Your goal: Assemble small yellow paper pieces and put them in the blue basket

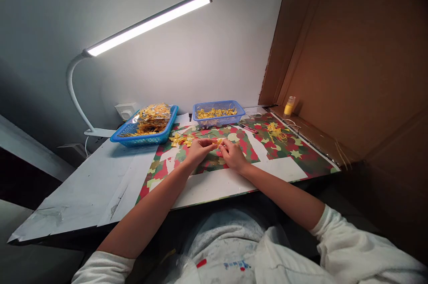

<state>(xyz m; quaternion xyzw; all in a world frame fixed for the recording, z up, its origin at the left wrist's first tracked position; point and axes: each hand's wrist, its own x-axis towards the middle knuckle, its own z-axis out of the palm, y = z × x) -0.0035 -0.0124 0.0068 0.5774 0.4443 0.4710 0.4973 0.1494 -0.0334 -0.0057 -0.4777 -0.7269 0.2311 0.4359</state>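
Note:
My left hand [199,149] and my right hand [232,154] meet above the patterned sheet at the middle of the table. Between their pinched fingertips is a small yellow piece [219,142], too small to name and partly covered by the fingers. Both hands are closed on it. Just left of my left hand lie several yellow ribbon-like pieces [179,140]. A blue basket [219,120] with golden-yellow curled pieces [216,113] stands behind the hands. A tangle of yellow thread-like strands [277,132] rests to the right.
At the back left, a larger blue basket [175,119] holds golden pieces and a clear plastic bag [154,114]. A lit lamp [150,23] reaches over the table from the left. A small bottle with yellow contents [289,108] stands beside the cardboard wall [361,52].

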